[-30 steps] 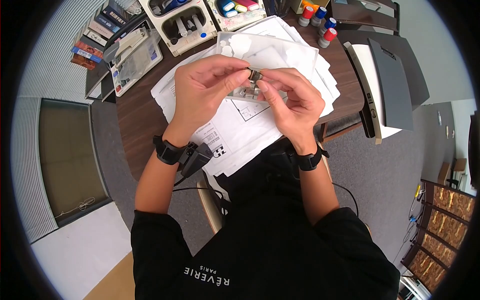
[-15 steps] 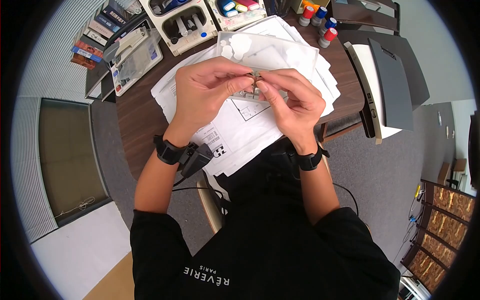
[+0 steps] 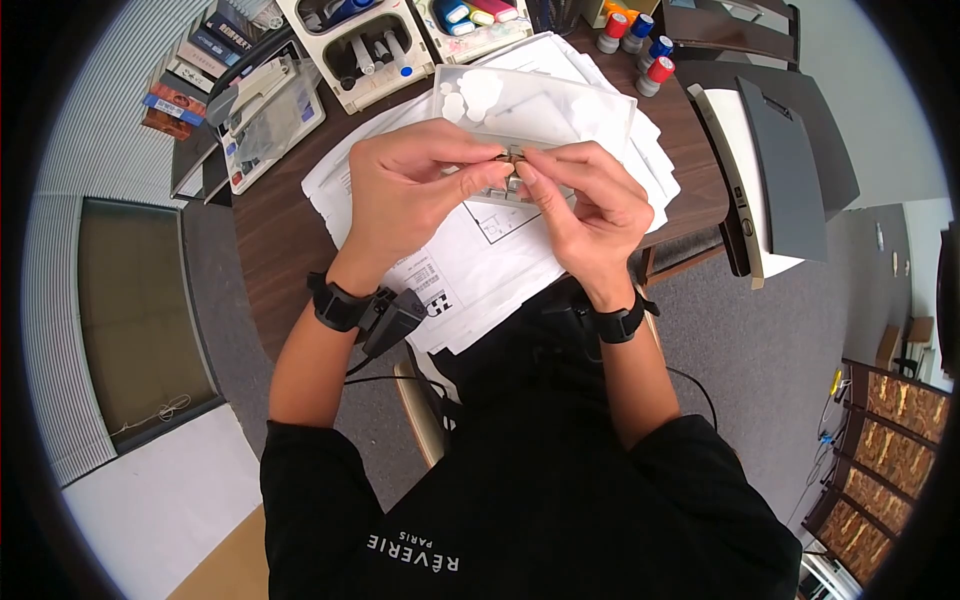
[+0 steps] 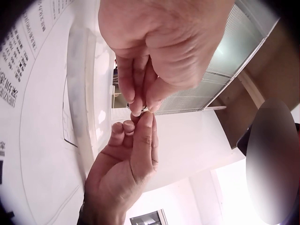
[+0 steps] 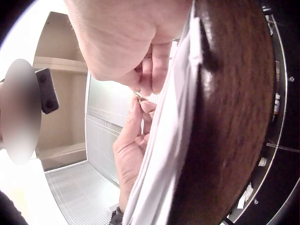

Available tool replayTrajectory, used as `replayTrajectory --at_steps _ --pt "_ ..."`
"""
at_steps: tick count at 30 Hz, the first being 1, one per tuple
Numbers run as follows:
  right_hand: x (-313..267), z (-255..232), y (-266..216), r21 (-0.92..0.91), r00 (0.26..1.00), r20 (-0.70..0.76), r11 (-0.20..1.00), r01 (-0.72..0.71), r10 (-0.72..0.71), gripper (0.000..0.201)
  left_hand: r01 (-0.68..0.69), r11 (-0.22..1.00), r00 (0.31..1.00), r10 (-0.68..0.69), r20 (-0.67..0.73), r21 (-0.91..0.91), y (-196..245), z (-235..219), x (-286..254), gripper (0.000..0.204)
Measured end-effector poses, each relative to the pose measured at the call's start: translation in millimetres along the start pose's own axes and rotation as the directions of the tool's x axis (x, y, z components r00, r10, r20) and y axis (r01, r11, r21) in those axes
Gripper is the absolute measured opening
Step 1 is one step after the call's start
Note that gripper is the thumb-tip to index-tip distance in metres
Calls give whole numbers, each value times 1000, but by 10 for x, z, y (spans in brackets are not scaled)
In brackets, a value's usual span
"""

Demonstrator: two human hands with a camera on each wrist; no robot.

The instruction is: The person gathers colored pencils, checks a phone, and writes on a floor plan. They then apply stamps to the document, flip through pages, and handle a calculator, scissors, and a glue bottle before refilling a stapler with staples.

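Both hands meet fingertip to fingertip above a clear plastic case [image 3: 590,118]. Between thumb and index finger, the left hand [image 3: 405,190] pinches one side of a small dark metallic piece [image 3: 513,158]. The right hand [image 3: 592,215] pinches the other side. Most of the piece is covered by the fingertips, and its shape cannot be told. Beneath the fingers, small shiny parts [image 3: 515,190] lie in the near part of the case. In the left wrist view the left hand [image 4: 164,42] is above and the right hand [image 4: 124,173] below, their tips touching.
Loose papers [image 3: 480,285] lie under the case on the dark wooden table [image 3: 270,265]. Pen organizers [image 3: 385,85] and a tray [image 3: 275,140] stand at the back left. Several red- and blue-capped bottles [image 3: 655,75] are at the back right, near a black device [image 3: 780,170].
The small piece has turned between the fingertips and shows less than a second ago. The left hand has shifted slightly down and right; both hands keep their pinch.
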State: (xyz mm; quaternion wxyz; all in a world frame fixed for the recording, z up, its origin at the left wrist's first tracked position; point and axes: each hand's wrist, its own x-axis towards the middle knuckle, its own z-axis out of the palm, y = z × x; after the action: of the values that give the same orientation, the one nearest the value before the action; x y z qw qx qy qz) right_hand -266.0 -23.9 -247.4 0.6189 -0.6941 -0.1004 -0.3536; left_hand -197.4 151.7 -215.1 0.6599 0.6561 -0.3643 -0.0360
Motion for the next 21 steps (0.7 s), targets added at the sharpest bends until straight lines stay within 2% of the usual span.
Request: replayTrajectory --at_steps 10,13,15,19,21 --pt "10 4 -9 -12 999 -8 999 31 -31 17 33 999 999 -33 3 16 -21 19 -9 18" --pt "15 13 -15 4 999 -11 999 32 -31 18 74 997 997 -74 -29 -15 -3 47 -13 17" --pt "13 11 -31 -5 1000 -10 1000 28 -28 18 131 986 987 -140 -79 -105 -3 74 -10 15" --pt "20 4 -31 -2 999 -6 999 52 -52 18 112 989 994 -113 -3 -97 -29 48 -12 15" --pt "19 5 -42 6 1000 -18 1000 4 -4 19 117 988 993 -118 -4 -104 -14 55 -17 15"
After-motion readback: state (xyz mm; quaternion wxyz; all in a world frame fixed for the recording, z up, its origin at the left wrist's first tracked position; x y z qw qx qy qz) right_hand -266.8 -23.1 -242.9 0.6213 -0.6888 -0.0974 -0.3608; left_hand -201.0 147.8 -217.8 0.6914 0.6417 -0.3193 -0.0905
